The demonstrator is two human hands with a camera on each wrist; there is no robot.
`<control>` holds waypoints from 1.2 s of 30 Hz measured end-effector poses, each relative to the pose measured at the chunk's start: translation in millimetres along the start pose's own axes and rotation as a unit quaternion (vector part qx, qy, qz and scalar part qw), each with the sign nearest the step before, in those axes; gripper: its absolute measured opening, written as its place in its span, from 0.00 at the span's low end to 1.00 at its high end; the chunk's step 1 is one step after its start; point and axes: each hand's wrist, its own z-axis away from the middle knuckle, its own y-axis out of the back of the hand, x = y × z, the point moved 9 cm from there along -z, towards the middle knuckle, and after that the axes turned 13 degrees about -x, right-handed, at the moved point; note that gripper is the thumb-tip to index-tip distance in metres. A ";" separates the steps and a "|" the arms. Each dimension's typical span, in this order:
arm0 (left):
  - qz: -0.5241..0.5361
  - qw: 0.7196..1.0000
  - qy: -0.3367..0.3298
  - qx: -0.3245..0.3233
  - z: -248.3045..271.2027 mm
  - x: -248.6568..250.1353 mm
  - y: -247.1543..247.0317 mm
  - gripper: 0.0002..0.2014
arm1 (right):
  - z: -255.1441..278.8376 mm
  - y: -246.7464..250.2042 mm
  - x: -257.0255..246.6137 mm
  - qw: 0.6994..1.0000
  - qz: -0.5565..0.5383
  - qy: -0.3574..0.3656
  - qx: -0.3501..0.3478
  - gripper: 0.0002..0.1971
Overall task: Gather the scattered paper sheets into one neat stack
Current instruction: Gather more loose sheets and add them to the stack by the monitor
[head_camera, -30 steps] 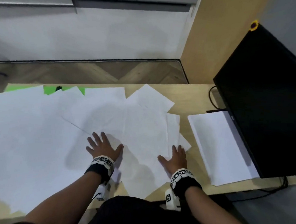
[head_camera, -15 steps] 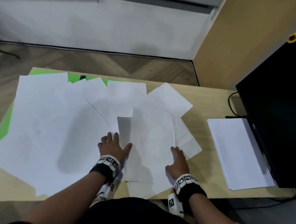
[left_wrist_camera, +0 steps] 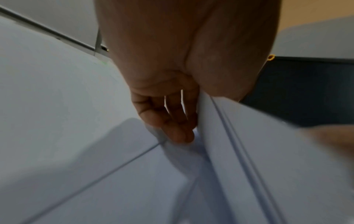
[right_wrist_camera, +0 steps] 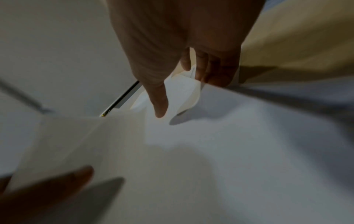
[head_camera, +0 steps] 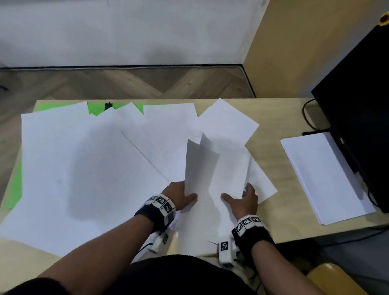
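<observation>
The head camera is looking steeply down on the surface (head_camera: 281, 112); both wrist cameras are peering close along the fingers, sharing the lifted sheets (head_camera: 210, 171).

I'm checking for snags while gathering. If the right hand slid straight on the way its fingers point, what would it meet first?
Probably the loose sheets fanned out just beyond the right hand, still flat on the desk; depth is unclear.
</observation>
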 end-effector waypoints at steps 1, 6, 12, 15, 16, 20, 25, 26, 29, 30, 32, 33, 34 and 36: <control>0.025 1.000 -0.001 -0.002 -0.8 1.2 2.1 0.23 | 2.3 0.8 2.0 1.000 -0.026 -0.013 0.008 0.50; 0.231 0.971 0.032 0.051 -8.7 -14.0 27.5 0.17 | -0.5 5.8 18.4 0.995 -0.067 -0.071 -0.020 0.33; 0.237 0.960 0.068 0.132 0.7 -46.0 52.1 0.11 | -1.2 26.9 45.4 0.994 -0.033 -0.103 -0.018 0.13; 0.229 0.958 0.092 0.149 2.7 -62.6 53.6 0.11 | 1.4 29.4 52.1 0.992 -0.028 -0.119 -0.026 0.08; 0.229 0.956 0.095 0.154 3.7 -65.5 52.5 0.11 | 1.1 28.9 51.1 0.992 -0.023 -0.121 -0.032 0.07; 0.266 0.945 0.100 0.161 7.9 -67.3 43.6 0.07 | -0.2 16.6 34.3 0.994 -0.027 -0.091 -0.059 0.07; 0.322 0.926 0.098 0.172 10.8 -59.8 36.8 0.15 | -2.4 4.1 34.7 0.994 -0.043 -0.078 -0.064 0.08; 0.328 0.925 0.095 0.169 11.2 -57.4 35.2 0.16 | -1.5 3.2 35.2 0.993 -0.052 -0.083 -0.065 0.09; 0.331 0.928 0.076 0.151 6.9 -46.2 27.0 0.16 | 1.6 1.4 35.8 0.990 -0.084 -0.088 -0.071 0.10; 0.327 0.931 0.069 0.146 5.2 -41.2 24.6 0.16 | 2.5 -0.1 34.8 0.988 -0.100 -0.089 -0.078 0.11; 0.317 0.935 0.060 0.147 4.0 -31.4 22.7 0.14 | -1.0 -4.5 40.7 0.980 -0.148 -0.099 -0.088 0.21; 0.310 0.936 0.063 0.154 4.5 -27.8 22.9 0.13 | -5.2 -6.0 46.4 0.976 -0.168 -0.102 -0.090 0.27; 0.298 0.938 0.068 0.162 5.6 -23.9 23.7 0.13 | -13.9 -8.3 56.0 0.974 -0.183 -0.098 -0.093 0.31; 0.264 0.949 0.072 0.158 4.5 -17.1 23.6 0.16 | -17.1 -12.6 61.1 0.969 -0.204 -0.089 -0.105 0.34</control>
